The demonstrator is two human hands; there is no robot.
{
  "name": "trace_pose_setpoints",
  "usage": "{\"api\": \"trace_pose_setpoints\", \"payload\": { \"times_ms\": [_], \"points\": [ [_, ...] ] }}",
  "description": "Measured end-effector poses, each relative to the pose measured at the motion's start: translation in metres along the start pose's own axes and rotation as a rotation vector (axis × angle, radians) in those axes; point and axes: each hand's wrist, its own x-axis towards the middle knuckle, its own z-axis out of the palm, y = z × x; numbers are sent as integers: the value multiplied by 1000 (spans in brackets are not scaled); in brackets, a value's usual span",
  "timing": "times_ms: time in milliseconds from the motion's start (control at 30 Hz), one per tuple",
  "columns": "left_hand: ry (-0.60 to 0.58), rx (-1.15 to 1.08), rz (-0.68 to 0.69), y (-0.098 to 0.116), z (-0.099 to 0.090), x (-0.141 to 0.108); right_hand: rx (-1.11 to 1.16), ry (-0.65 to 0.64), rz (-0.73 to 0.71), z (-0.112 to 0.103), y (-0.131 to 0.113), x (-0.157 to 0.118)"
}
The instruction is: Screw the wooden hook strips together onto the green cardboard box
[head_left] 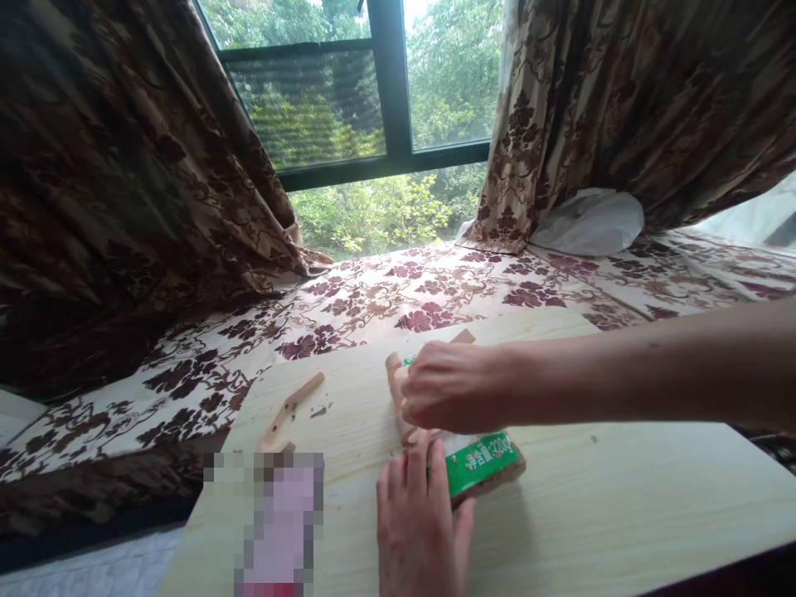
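My right hand (pixel 444 385) is closed in a fist over a green-labelled block-shaped package (pixel 478 464). What its fingers hold is hidden. At the fist's left side shows a slim, curved wooden piece (pixel 395 381), its lower end close to the fingertips of my left hand (pixel 423 514). My left hand rests against the package's near side, fingers over its top and thumb along its edge. White printed characters show on the green label. Behind the fist, the tip of another wooden strip (pixel 463 337) sticks out.
A bent wooden piece (pixel 292 410) lies on the pale wooden board (pixel 584 514) at left, with small dark crumbs (pixel 320 410) beside it. A pixelated pinkish patch (pixel 279 522) covers something in front. Beyond are floral cloth (pixel 423 290), a white plastic bag (pixel 590 220), curtains and a window.
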Motion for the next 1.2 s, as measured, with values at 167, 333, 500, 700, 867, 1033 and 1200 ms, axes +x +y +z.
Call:
{"api": "trace_pose_setpoints", "payload": {
  "times_ms": [167,333,500,700,867,1033,1200],
  "points": [
    [-31,-11,-12,0,-2,2,131,-65,220,-3,13,5],
    [-29,1,-8,0,-1,1,173,-122,353,-10,19,4],
    [-30,-40,5,-1,-2,1,100,-97,189,-8,9,3],
    [-11,-16,4,-1,0,1,26,24,-31,3,1,0],
    [-36,-33,-2,-1,-2,2,165,-85,240,-2,12,3],
    [-40,-31,-8,-1,-2,0,196,-132,391,-11,18,1],
    [-25,-31,-3,-1,-1,1,151,-121,239,-14,8,-1]
  ]
}}
